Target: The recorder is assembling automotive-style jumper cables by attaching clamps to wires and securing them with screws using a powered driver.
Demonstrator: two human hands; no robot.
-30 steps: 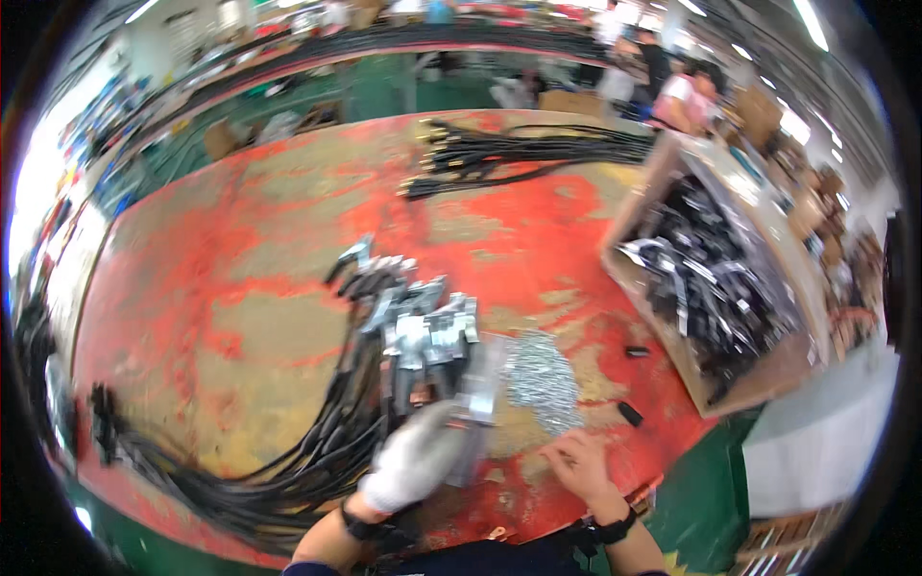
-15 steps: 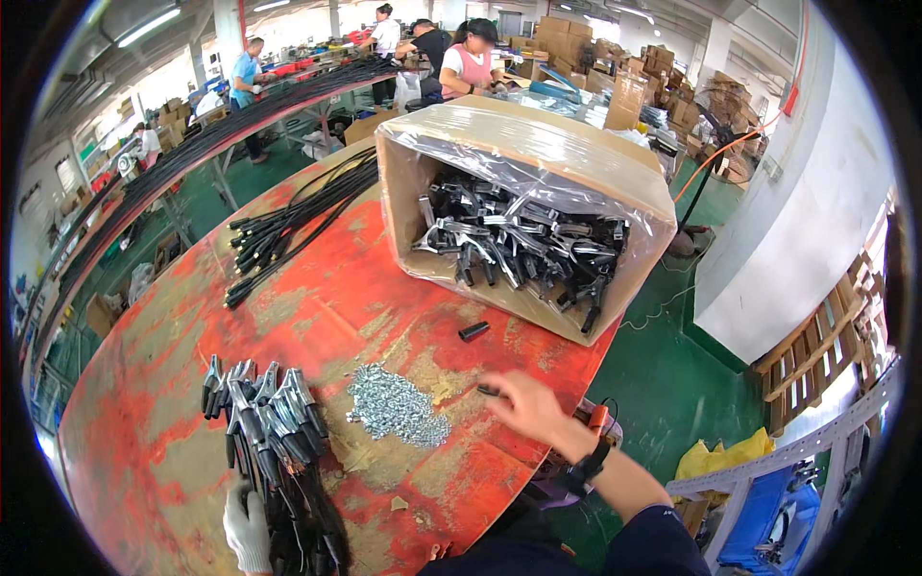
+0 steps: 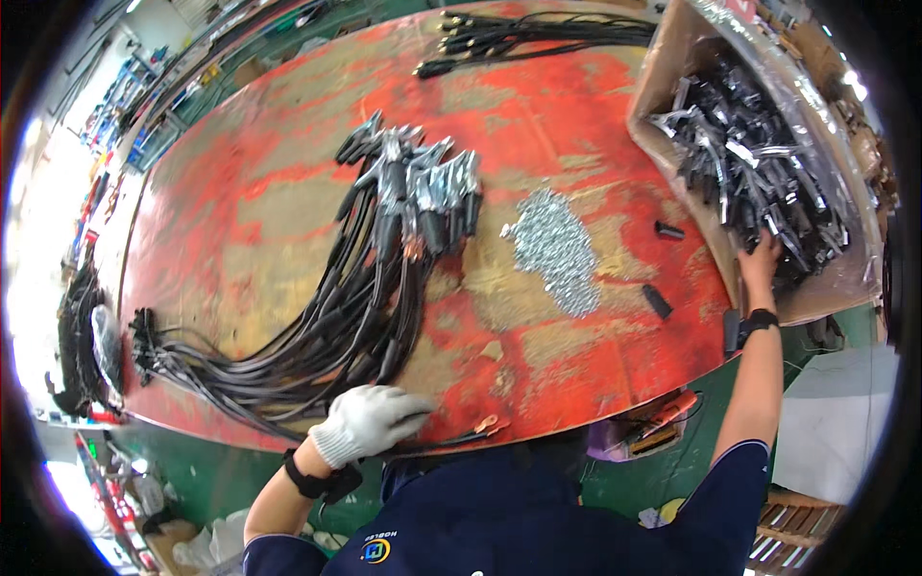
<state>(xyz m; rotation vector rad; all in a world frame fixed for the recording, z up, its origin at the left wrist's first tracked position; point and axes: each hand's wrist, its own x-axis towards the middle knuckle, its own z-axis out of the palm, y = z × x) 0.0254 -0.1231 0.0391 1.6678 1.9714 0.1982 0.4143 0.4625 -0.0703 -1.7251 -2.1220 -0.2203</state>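
My right hand (image 3: 761, 261), bare, reaches into the front of a cardboard box (image 3: 663, 120) at the right. It touches the black and silver clamps (image 3: 759, 173) heaped there; its fingertips are partly hidden among them. My left hand (image 3: 370, 422), in a white glove, is at the table's front edge with its fingers closed on a black cable (image 3: 451, 441). That cable ends in copper lugs (image 3: 490, 424) to the right of the hand. Beyond the glove lies a bundle of black cables (image 3: 370, 317), with several metal clamps (image 3: 447, 182) at its far end.
A pile of small silver screws or similar fittings (image 3: 557, 252) lies mid-table. Two short black sleeves (image 3: 657, 300) rest between it and the box. More black cables (image 3: 538, 38) lie at the far edge of the worn red table (image 3: 259, 144).
The view has tilted down and turned left. My right hand has left a short black sleeve on the table and moved into the box. My left hand has moved to the table's front edge.
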